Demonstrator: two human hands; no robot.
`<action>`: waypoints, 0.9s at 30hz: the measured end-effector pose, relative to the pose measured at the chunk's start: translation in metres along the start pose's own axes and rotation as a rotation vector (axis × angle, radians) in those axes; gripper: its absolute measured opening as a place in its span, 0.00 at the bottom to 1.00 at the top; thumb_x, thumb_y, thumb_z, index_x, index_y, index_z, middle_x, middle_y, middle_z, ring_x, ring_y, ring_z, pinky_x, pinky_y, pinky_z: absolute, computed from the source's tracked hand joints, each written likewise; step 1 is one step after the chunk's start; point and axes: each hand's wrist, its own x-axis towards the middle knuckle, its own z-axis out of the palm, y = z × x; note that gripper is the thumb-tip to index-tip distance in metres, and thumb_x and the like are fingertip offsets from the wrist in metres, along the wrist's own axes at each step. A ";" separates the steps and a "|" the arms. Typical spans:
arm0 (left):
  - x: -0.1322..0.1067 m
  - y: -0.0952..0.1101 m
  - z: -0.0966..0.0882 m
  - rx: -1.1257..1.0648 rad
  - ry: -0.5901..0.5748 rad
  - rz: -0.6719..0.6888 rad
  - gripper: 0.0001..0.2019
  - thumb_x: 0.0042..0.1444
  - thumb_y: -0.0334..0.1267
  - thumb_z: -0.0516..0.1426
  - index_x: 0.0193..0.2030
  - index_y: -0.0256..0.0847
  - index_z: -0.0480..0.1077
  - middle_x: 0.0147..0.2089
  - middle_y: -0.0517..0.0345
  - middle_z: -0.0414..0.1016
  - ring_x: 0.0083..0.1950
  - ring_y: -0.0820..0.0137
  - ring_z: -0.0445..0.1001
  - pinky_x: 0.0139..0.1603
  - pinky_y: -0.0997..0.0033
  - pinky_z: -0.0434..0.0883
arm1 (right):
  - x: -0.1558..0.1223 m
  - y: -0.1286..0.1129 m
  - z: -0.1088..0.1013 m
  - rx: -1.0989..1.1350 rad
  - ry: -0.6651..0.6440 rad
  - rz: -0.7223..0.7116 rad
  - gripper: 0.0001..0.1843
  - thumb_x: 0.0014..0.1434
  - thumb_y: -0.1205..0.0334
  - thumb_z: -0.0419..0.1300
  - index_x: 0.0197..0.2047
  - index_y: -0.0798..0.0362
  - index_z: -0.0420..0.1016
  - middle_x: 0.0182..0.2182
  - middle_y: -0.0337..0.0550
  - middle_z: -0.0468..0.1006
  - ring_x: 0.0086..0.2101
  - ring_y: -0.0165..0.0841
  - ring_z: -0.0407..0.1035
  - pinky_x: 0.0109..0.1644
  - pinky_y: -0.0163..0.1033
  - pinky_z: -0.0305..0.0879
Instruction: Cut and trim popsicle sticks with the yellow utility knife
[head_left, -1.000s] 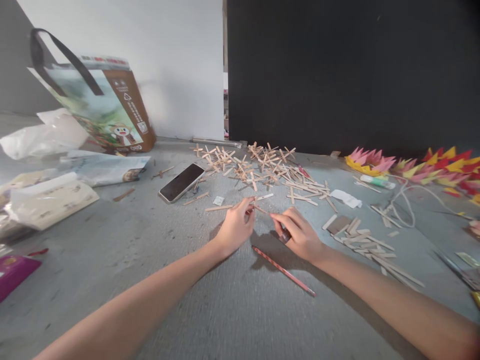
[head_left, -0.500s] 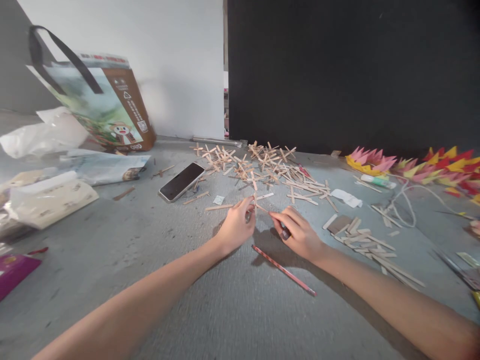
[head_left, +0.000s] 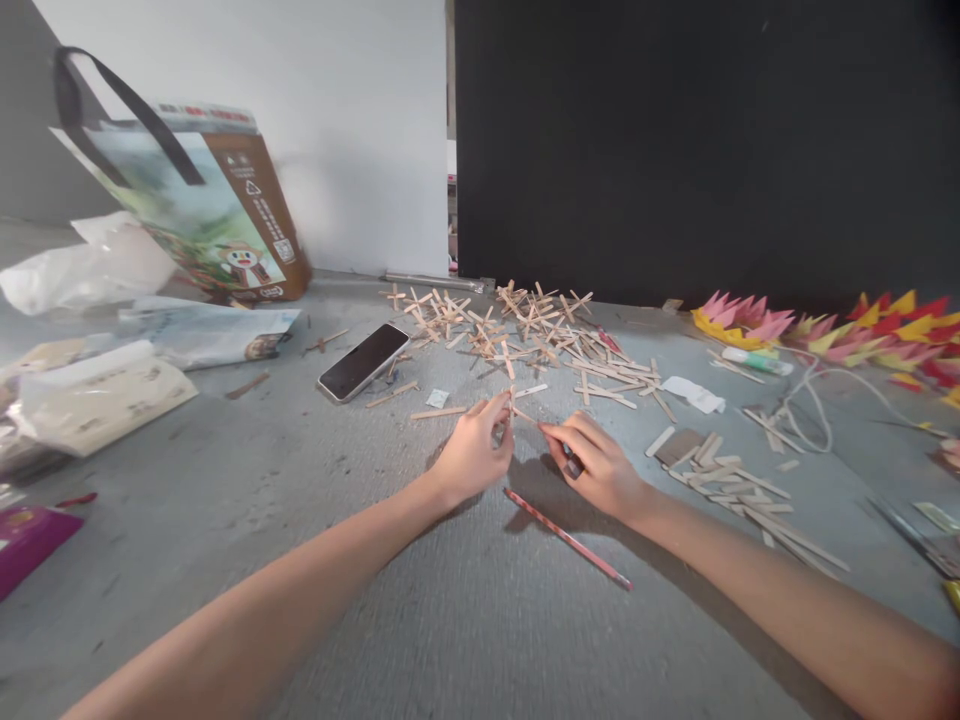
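While the left hand (head_left: pixel 472 455) pinches one end of a slim wooden craft stick (head_left: pixel 527 414) between thumb and fingertips, the right hand (head_left: pixel 602 468) pinches its other end, and the stick bridges the gap between them at mid-scene. Something dark, too unclear to name, sits under the right hand's curled fingers. A red-patterned pencil (head_left: pixel 568 537) lies nearer, on the grey tabletop (head_left: pixel 420 620). Beyond the hands is a heap of crossed craft sticks (head_left: pixel 529 318); a smartphone (head_left: pixel 364 362) lies to the left, loose craft sticks (head_left: pixel 739 490) to the right.
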 end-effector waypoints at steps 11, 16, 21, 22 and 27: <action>-0.002 -0.001 0.000 -0.020 0.000 0.036 0.28 0.60 0.25 0.54 0.68 0.37 0.66 0.47 0.46 0.78 0.47 0.64 0.78 0.50 0.66 0.74 | -0.001 0.000 0.000 -0.024 0.017 0.013 0.26 0.66 0.78 0.53 0.63 0.49 0.69 0.35 0.43 0.70 0.34 0.37 0.65 0.40 0.44 0.67; -0.002 0.003 -0.003 -0.032 -0.003 0.018 0.27 0.60 0.25 0.54 0.67 0.35 0.66 0.48 0.45 0.78 0.49 0.63 0.78 0.51 0.65 0.73 | 0.000 -0.001 -0.002 -0.011 0.000 -0.001 0.27 0.66 0.79 0.53 0.64 0.49 0.68 0.34 0.43 0.69 0.34 0.37 0.65 0.40 0.43 0.67; -0.002 0.003 -0.003 -0.036 -0.005 0.022 0.27 0.60 0.25 0.54 0.67 0.36 0.66 0.46 0.47 0.79 0.50 0.62 0.78 0.53 0.64 0.73 | 0.000 -0.001 -0.001 -0.002 0.008 -0.001 0.27 0.65 0.80 0.54 0.63 0.49 0.68 0.34 0.42 0.68 0.34 0.36 0.65 0.40 0.43 0.66; -0.001 0.002 -0.002 -0.039 -0.006 0.021 0.27 0.60 0.25 0.54 0.67 0.36 0.66 0.46 0.46 0.79 0.50 0.61 0.78 0.53 0.63 0.73 | 0.000 0.000 -0.001 -0.002 0.008 0.001 0.27 0.65 0.80 0.54 0.63 0.50 0.68 0.34 0.42 0.69 0.34 0.36 0.65 0.40 0.43 0.66; -0.002 -0.002 -0.001 -0.077 0.032 0.022 0.28 0.60 0.25 0.55 0.68 0.38 0.67 0.50 0.44 0.80 0.52 0.62 0.80 0.55 0.63 0.74 | 0.000 -0.001 0.000 -0.002 0.038 0.010 0.26 0.66 0.78 0.55 0.63 0.48 0.69 0.35 0.43 0.70 0.34 0.37 0.66 0.39 0.43 0.67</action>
